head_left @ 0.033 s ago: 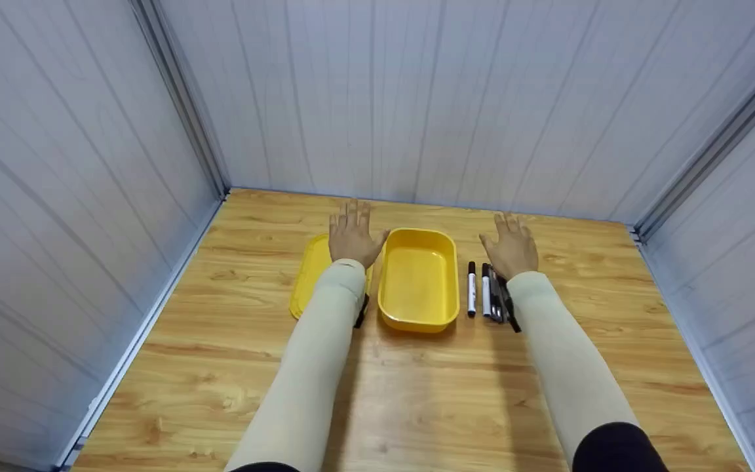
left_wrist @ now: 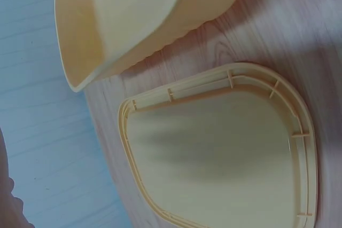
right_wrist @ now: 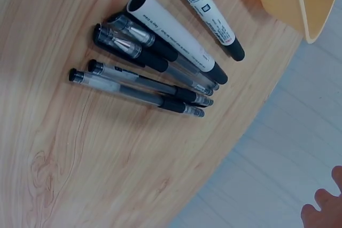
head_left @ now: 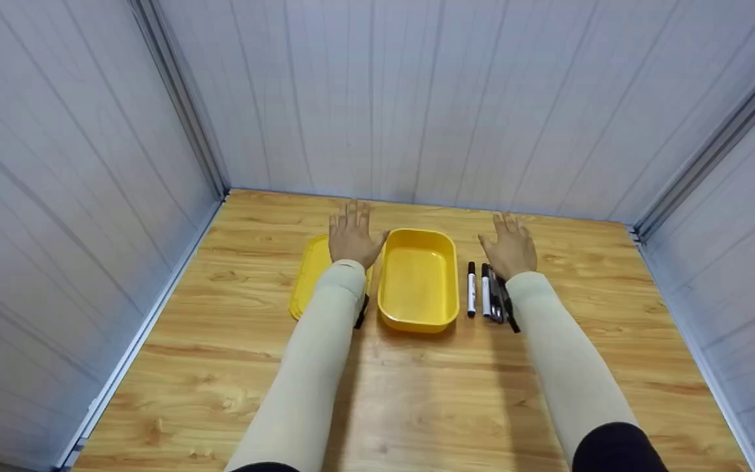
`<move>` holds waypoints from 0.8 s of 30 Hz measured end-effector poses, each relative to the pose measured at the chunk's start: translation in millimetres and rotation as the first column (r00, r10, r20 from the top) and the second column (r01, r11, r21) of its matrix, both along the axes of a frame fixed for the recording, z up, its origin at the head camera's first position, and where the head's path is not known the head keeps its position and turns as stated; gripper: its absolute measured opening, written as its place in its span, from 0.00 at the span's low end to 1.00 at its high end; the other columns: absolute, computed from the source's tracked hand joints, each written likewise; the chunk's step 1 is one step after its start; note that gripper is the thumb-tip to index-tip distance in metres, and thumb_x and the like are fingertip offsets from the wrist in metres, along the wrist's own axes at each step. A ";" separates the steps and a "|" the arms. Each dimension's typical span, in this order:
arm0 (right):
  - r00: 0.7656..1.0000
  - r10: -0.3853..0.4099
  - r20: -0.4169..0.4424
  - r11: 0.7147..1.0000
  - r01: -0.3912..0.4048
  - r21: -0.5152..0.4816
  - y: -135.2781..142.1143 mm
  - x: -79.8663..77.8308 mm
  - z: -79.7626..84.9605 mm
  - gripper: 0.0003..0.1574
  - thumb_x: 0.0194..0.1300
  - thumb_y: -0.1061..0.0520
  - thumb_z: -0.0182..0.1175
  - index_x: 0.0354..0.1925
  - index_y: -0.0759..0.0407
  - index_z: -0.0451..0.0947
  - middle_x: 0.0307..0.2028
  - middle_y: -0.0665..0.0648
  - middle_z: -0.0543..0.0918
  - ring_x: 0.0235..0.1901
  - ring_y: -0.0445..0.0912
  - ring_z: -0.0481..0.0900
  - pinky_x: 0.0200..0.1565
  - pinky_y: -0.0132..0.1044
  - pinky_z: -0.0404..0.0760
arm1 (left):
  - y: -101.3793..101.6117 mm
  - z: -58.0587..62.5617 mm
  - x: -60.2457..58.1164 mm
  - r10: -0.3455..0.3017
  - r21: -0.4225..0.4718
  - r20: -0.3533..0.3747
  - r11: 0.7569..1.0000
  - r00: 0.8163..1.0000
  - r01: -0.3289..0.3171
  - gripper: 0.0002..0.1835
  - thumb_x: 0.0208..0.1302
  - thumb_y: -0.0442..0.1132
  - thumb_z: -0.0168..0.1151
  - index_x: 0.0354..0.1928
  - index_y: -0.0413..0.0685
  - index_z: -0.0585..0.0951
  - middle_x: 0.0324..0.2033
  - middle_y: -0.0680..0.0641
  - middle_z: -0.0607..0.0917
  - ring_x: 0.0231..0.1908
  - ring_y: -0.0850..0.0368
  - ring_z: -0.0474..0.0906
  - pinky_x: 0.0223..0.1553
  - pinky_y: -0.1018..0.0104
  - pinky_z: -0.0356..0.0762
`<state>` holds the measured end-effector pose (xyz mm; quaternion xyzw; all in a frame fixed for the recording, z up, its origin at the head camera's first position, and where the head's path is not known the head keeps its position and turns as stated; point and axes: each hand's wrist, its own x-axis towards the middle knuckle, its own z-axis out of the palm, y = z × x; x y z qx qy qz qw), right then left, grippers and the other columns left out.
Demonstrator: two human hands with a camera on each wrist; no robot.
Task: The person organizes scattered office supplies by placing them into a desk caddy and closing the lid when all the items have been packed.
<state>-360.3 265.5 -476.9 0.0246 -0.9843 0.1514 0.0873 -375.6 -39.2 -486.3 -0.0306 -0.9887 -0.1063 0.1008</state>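
Out over the wooden table (head_left: 410, 406), the left hand (head_left: 354, 239) is held palm down and wide, fingers straight and splayed, and the right hand (head_left: 510, 246) is spread just as wide; whether the tabletop is touched by either cannot be told. Between them, nearer the left, an open yellow plastic box (head_left: 418, 278) is set, its far corner right by the left thumb. Beneath the left wrist, partly covered by it, a yellow lid (left_wrist: 214, 153) is laid, ribbed underside up. Over to the right: a black-capped marker (head_left: 471, 290) is placed between box and right hand, a second marker (head_left: 485, 292) close beside it, and four clear gel pens (right_wrist: 152, 60) are bunched below the right wrist. Both arms are covered by pale sleeves (head_left: 315, 354).
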 end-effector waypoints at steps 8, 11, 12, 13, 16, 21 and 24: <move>0.999 0.043 -0.030 0.999 -0.044 -0.026 -13.6 3.3 -9.6 0.42 0.67 0.35 0.40 0.69 0.58 0.51 0.69 0.60 0.50 0.67 0.59 0.44 0.64 0.52 0.43 | 1.1 -8.9 2.1 0.002 0.001 -0.009 1.000 1.000 -0.002 0.41 0.61 0.70 0.35 0.71 0.58 0.49 0.69 0.46 0.49 0.68 0.49 0.39 0.65 0.51 0.33; 0.998 0.053 -0.042 0.998 -0.055 -0.037 -19.4 5.6 -18.1 0.41 0.68 0.38 0.42 0.69 0.59 0.52 0.68 0.60 0.51 0.66 0.60 0.45 0.64 0.51 0.43 | 1.3 -14.1 5.9 -0.007 0.000 -0.001 1.000 1.000 0.007 0.41 0.61 0.70 0.34 0.72 0.57 0.48 0.69 0.46 0.49 0.68 0.49 0.39 0.65 0.51 0.34; 0.997 0.057 -0.043 0.998 -0.058 -0.039 -21.3 6.7 -21.4 0.40 0.68 0.39 0.43 0.69 0.59 0.52 0.68 0.61 0.52 0.66 0.60 0.45 0.65 0.51 0.42 | 1.5 -16.2 7.2 -0.009 0.003 0.001 1.000 1.000 0.009 0.41 0.61 0.69 0.35 0.72 0.57 0.47 0.70 0.47 0.48 0.68 0.49 0.39 0.65 0.51 0.34; 0.997 0.060 -0.042 0.997 -0.061 -0.040 -23.1 7.8 -24.8 0.40 0.68 0.39 0.44 0.69 0.59 0.52 0.68 0.61 0.52 0.66 0.60 0.45 0.65 0.50 0.42 | 1.6 -18.7 8.4 -0.011 0.012 -0.003 1.000 1.000 0.011 0.41 0.62 0.69 0.36 0.71 0.57 0.48 0.70 0.47 0.48 0.68 0.49 0.40 0.65 0.51 0.34; 0.997 0.068 -0.020 0.996 -0.069 -0.051 -28.8 12.1 -36.2 0.40 0.68 0.41 0.44 0.69 0.60 0.51 0.68 0.61 0.51 0.67 0.59 0.44 0.65 0.49 0.40 | 2.6 -27.0 11.9 -0.012 0.028 -0.007 1.000 1.000 0.012 0.40 0.62 0.67 0.39 0.71 0.57 0.49 0.70 0.48 0.46 0.68 0.50 0.38 0.65 0.51 0.34; 0.998 0.064 0.027 0.994 -0.061 -0.088 -37.4 20.5 -53.1 0.41 0.68 0.38 0.42 0.70 0.59 0.50 0.69 0.59 0.51 0.67 0.58 0.44 0.65 0.51 0.42 | 6.0 -43.3 16.9 -0.023 0.043 -0.005 0.999 1.000 0.023 0.39 0.62 0.66 0.41 0.71 0.57 0.51 0.70 0.48 0.46 0.68 0.49 0.39 0.65 0.50 0.38; 0.998 0.054 0.040 0.993 -0.049 -0.107 -40.4 24.3 -60.8 0.42 0.68 0.36 0.40 0.70 0.58 0.49 0.69 0.58 0.50 0.67 0.57 0.44 0.64 0.52 0.43 | 9.2 -53.3 20.3 -0.030 0.030 0.010 0.999 0.999 0.030 0.39 0.62 0.67 0.39 0.71 0.58 0.49 0.70 0.48 0.46 0.68 0.49 0.39 0.65 0.50 0.39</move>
